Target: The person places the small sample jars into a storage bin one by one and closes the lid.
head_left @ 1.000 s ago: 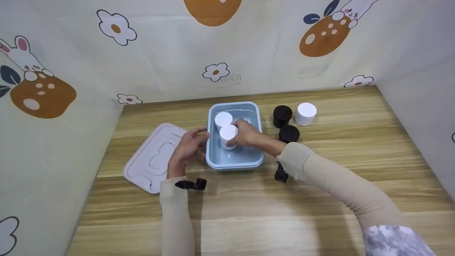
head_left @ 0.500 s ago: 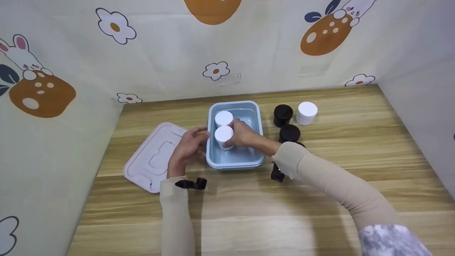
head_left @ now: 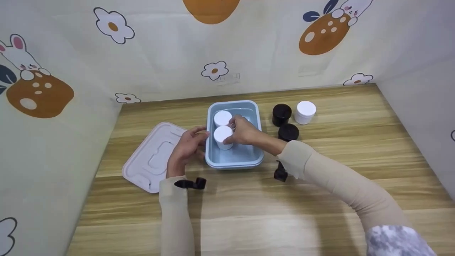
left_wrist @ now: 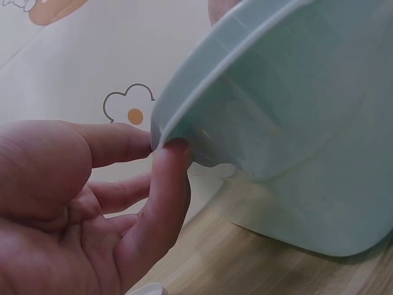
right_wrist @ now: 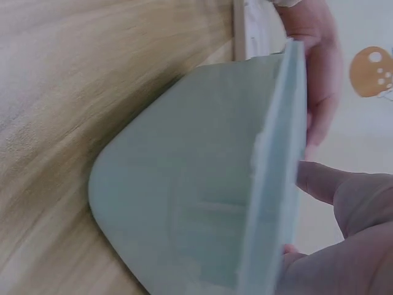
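Two white lidded jars stand side by side in the light blue plastic bin (head_left: 245, 161), the rear jar (head_left: 222, 116) behind the front jar (head_left: 223, 134). My right hand (head_left: 245, 131) reaches into the bin, thumb and fingers around the front jar's right side. In the right wrist view the bin wall (right_wrist: 178, 172) hides that jar. My left hand (head_left: 188, 145) is at the bin's left side. The left wrist view shows its thumb and a finger (left_wrist: 169, 190) pinching the bin's rim (left_wrist: 190, 92).
A pale lid (head_left: 153, 160) lies on the wooden table (head_left: 249, 206), left of the bin. To the right stand a black jar (head_left: 282, 114), a second black jar (head_left: 288, 132) partly behind the right wrist, and another white jar (head_left: 305, 112). A patterned wall covering (head_left: 160, 60) borders the table.
The front white jar has moved left inside the bin with my right hand and now stands near the left wall. My right fingers have shifted slightly since. The left hand has stayed put.
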Motion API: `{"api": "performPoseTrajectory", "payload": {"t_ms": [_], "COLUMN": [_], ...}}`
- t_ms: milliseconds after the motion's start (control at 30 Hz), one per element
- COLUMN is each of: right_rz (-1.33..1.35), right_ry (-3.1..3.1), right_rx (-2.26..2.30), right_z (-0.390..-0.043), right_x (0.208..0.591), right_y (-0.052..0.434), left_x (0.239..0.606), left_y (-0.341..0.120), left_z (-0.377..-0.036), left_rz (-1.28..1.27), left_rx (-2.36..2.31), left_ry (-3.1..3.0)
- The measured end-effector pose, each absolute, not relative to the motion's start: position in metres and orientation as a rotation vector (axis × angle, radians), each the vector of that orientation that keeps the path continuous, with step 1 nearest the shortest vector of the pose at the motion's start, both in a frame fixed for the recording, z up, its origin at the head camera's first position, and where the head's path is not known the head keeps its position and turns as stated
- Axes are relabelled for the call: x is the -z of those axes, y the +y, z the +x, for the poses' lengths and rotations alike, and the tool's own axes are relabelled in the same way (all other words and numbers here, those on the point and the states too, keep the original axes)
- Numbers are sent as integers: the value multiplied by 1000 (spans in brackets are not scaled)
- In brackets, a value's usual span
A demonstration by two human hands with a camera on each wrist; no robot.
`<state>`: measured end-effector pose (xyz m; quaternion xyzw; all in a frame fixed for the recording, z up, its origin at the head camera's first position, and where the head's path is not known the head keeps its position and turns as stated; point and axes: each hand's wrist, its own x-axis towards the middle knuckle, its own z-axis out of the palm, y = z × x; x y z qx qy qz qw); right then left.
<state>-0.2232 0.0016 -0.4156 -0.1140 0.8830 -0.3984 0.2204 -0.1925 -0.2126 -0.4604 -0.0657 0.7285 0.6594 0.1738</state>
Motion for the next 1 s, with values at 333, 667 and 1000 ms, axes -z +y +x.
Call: {"api": "performPoseTrajectory", "payload": {"t_ms": [333,667,1000], "right_rz": [-411,-480,-436], "right_ry": [2394,2360,2240], "right_rx": [1290,1470,1742], "right_z": [-214,-215,-223], "right_x": [387,376,385], "right_y": [27,67,108], "left_x": [460,460,461], "left_y": [-213,-214,-212], "left_z": [-195,-193,-194], "left_rz": [-225,-209,-227], "left_rx": [-1853,-1852,-1905], "left_ry": [2082,2094,2038]}}
